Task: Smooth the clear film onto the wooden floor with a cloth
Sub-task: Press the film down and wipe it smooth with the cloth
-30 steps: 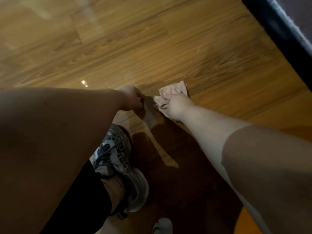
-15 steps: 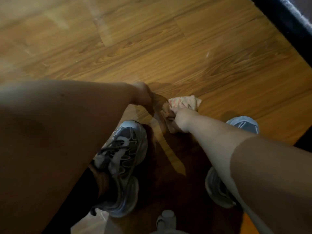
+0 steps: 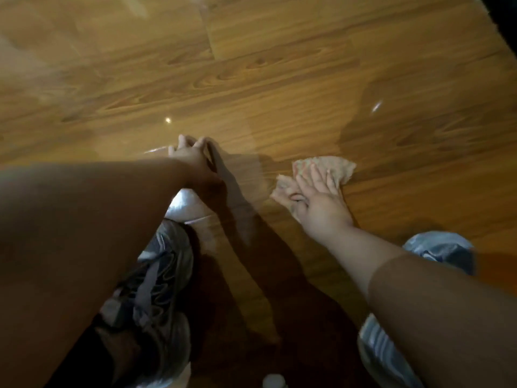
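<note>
The left arm fills the near left of the view and hides much of the floor (image 3: 279, 51) there. Its hand, the left hand (image 3: 191, 158), is down at the boards with fingers bent close together; I cannot tell whether they pinch anything. Below it sit a white lump (image 3: 186, 205) and one grey shoe (image 3: 159, 275). The one film (image 3: 253, 144) shows only as sheen and faint edges over the boards, between and beyond the two hands. The one cloth (image 3: 321, 166), pinkish and crumpled, lies on it right of centre. The right hand (image 3: 319, 203) presses flat on the cloth, fingers straight and spread. A second shoe (image 3: 442, 247) sits behind that forearm. A dark edge (image 3: 503, 26) crosses the far right corner.
</note>
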